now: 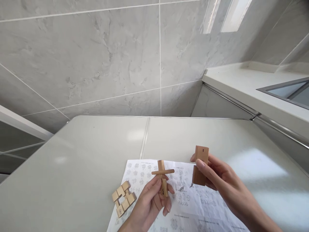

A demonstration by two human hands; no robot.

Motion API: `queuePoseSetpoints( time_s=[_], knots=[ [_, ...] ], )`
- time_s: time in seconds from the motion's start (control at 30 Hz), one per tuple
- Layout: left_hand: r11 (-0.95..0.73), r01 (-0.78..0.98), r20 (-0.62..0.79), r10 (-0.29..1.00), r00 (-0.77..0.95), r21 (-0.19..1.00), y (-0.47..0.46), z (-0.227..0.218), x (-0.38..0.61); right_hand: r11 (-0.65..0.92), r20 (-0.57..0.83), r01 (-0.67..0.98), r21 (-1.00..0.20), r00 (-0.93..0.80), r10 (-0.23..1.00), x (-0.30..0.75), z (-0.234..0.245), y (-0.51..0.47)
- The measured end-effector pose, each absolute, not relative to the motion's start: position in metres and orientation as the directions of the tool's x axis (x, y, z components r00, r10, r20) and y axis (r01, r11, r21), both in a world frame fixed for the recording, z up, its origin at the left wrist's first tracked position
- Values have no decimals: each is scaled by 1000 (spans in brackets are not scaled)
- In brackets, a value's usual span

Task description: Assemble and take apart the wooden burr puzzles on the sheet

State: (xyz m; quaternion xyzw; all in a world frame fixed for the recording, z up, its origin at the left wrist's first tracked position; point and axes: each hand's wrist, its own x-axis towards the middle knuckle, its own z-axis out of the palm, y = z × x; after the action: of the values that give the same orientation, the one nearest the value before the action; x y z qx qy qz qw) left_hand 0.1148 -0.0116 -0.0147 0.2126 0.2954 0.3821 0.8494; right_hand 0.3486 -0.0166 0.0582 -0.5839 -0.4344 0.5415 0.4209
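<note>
My left hand (151, 201) pinches a small wooden cross (163, 175) made of two joined puzzle sticks, held upright above the printed instruction sheet (188, 206). My right hand (222, 180) grips a notched wooden puzzle block (200, 166), darker brown, held upright a little right of the cross. The two held pieces do not touch. A group of pale wooden puzzle pieces (123, 197) lies on the table to the left of my left hand, at the sheet's left edge.
The pale grey table (84, 154) has a seam down its middle and stands against a grey tiled wall (108, 58). A white counter (246, 83) with a sunken sink (289, 90) runs along the right.
</note>
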Motion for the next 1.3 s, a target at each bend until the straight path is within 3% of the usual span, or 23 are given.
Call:
queuePoseSetpoints(
  time_s=[0.17, 0.5, 0.8, 1.1, 1.3],
  knots=[
    [628, -536, -372, 773, 513, 564, -10, -13, 113, -314, -314, -15, -949, 67, 947, 351, 57, -20],
    [626, -520, -377, 773, 510, 581, -10, -13, 115, -297, -295, -25, -955, -52, 954, 341, 66, -18],
    [620, -518, -355, 775, 523, 589, -10, -17, 113, -271, -268, -40, -962, -70, 961, 341, 55, -16],
    [591, -494, -307, 783, 541, 637, -13, -19, 113, -287, -262, -96, -953, -215, 941, 329, 44, -16],
    [583, -472, -284, 777, 562, 661, -13, -17, 114, -287, -267, -84, -954, -199, 943, 324, 31, -17]
  ],
)
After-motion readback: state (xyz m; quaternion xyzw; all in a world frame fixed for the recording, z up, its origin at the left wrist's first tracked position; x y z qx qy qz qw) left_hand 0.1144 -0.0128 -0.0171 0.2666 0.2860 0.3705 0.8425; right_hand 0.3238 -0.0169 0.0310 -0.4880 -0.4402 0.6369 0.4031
